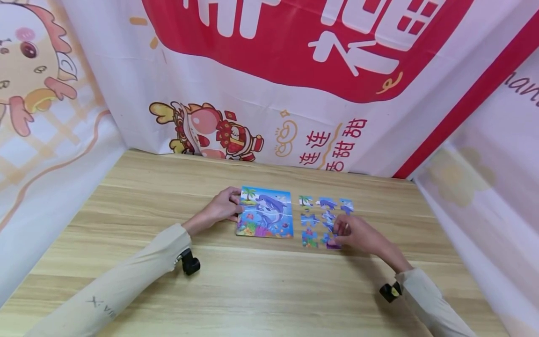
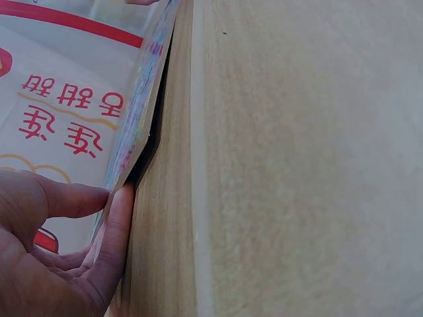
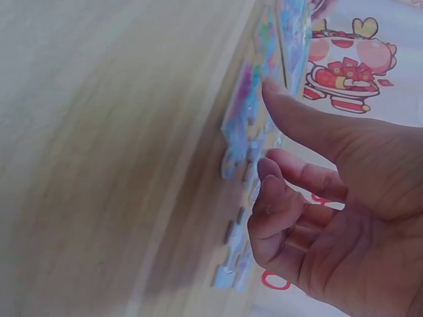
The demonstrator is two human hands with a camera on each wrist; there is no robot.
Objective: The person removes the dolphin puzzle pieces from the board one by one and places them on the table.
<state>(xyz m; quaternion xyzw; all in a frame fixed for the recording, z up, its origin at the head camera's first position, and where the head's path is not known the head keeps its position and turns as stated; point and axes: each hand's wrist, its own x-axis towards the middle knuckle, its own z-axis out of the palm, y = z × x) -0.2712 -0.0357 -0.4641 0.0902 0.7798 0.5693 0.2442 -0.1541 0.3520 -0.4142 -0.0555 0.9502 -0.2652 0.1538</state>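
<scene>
A square dolphin puzzle board with a palm tree and coral lies on the wooden table. My left hand holds its left edge, and the left wrist view shows thumb and fingers pinching the board, with a dark gap beneath. Right of the board, several dolphin jigsaw pieces are laid out in rough rows. Over their lower right part is my right hand, thumb at a purple piece. The right wrist view shows thumb and bent forefinger apart beside the flat pieces, nothing visibly pinched between them.
The wooden table ends at a printed cloth backdrop behind the puzzle. Further cloth stands at the left and right. Each wrist carries a small black camera.
</scene>
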